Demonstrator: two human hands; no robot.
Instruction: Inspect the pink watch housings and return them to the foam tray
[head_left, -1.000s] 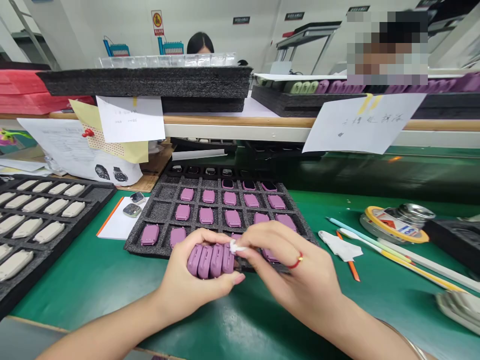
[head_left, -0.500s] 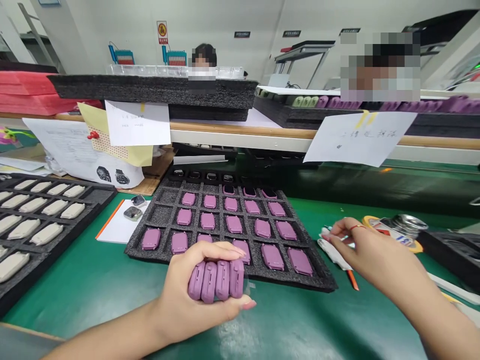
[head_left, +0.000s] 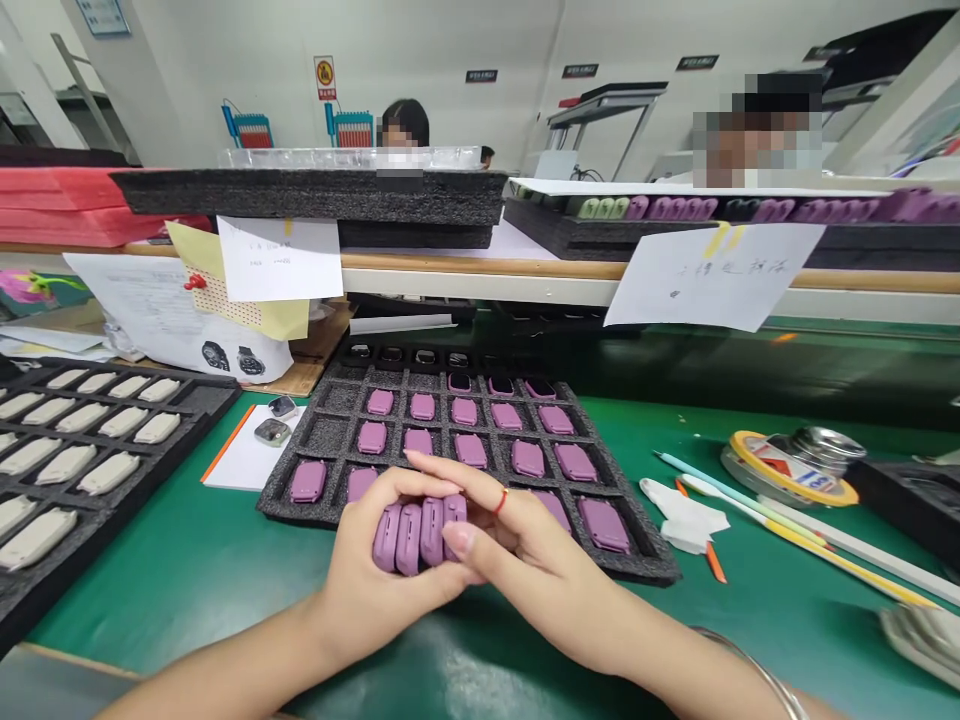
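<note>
My left hand (head_left: 375, 545) cups a row of several mauve watch cases (head_left: 420, 535) pressed side by side. My right hand (head_left: 517, 530) lies across it, with the thumb against the end of the row and the fingers over my left fingers. Just beyond my hands is a black foam tray (head_left: 330, 435), with mauve cases in most cells and dark-faced pieces along its far row. A few cells show bare foam. The tray's near edge lies under my wrists.
A black tray of beige pieces (head_left: 202, 400) lies to the left, beside a white sheet (head_left: 236, 465) holding two watch bodies. A white cloth (head_left: 682, 515), swabs (head_left: 750, 510) and a tape roll (head_left: 787, 465) lie to the right. A shelf with stacked foam trays (head_left: 300, 195) runs across the back.
My right hand has come back from the white cloth on the right and now lies over the cases in my left hand. The view has shifted slightly.
</note>
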